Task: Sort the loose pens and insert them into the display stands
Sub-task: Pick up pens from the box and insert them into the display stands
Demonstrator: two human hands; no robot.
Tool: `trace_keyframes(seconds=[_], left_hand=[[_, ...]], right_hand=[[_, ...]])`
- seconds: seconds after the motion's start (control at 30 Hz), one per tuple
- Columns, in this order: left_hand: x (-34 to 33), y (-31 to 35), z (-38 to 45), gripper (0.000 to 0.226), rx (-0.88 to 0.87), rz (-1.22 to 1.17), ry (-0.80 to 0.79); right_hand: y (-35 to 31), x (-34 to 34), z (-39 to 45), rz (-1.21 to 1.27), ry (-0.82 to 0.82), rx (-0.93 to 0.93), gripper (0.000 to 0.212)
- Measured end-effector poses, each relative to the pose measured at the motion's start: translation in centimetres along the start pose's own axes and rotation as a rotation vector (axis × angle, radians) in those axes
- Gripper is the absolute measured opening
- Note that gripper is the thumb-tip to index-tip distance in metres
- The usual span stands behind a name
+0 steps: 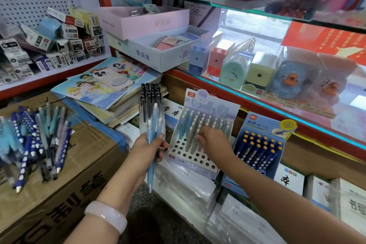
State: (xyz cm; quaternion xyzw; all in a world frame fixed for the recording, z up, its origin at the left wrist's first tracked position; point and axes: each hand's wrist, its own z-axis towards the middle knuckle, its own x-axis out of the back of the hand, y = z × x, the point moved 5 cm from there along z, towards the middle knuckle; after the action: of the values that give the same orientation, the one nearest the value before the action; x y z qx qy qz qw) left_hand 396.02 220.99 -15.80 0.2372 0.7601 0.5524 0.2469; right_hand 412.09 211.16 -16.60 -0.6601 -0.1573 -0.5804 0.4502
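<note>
Shop shelves crowded the view, with a pale stand (200, 138) propped on stacked notebooks below the red shelf edge. Left of the stand, the left hand (147, 149) gripped a bundle of blue pens (153, 134), fingers curled round them. The right hand (213, 141) rested on the stand's filled rows, fingers bent, apparently seating a pen; whether it pinched one could not be told. Farther left, loose pens (37, 138) lay on a carton (59, 194). Next, probably, came another pen into an empty front hole.

Head-worn wide-angle view, looking forward and down, close over both forearms, facing shop shelves (257, 103), cardboard box (65, 180) at left
</note>
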Motion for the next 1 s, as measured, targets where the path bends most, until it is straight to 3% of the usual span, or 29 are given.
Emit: trace_keyframes(seconds=[0.13, 0.23, 0.3, 0.4, 0.73, 0.87, 1.0], left_hand=[[-0.2, 0.1, -0.4, 0.012, 0.011, -0.063, -0.039], [-0.2, 0.2, -0.6, 0.014, 0.017, -0.073, -0.061], [-0.3, 0.3, -0.8, 0.015, 0.02, -0.068, -0.083], [-0.3, 0.4, -0.9, 0.015, 0.016, -0.068, -0.092], [-0.3, 0.2, -0.7, 0.018, 0.031, -0.135, -0.132], [0.7, -0.1, -0.2, 0.018, 0.023, -0.114, 0.011], [2.9, -0.8, 0.7, 0.018, 0.043, -0.089, 0.274]], right_hand=[[-0.7, 1.9, 0.4, -0.005, 0.014, -0.015, 0.022], [-3.1, 4.2, 0.8, 0.236, 0.07, -0.008, 0.018], [-5.3, 4.4, 0.9, 0.456, -0.064, 0.022, 0.018], [-7.3, 3.5, 0.9, 0.583, -0.233, 0.039, 0.016], [-7.7, 2.4, 1.1, 0.779, -0.319, -0.096, 0.006], [-6.8, 4.8, 2.3, 0.895, -0.209, -0.128, 0.005], [-4.0, 7.3, 4.2, 0.756, 0.148, -0.149, 0.006]])
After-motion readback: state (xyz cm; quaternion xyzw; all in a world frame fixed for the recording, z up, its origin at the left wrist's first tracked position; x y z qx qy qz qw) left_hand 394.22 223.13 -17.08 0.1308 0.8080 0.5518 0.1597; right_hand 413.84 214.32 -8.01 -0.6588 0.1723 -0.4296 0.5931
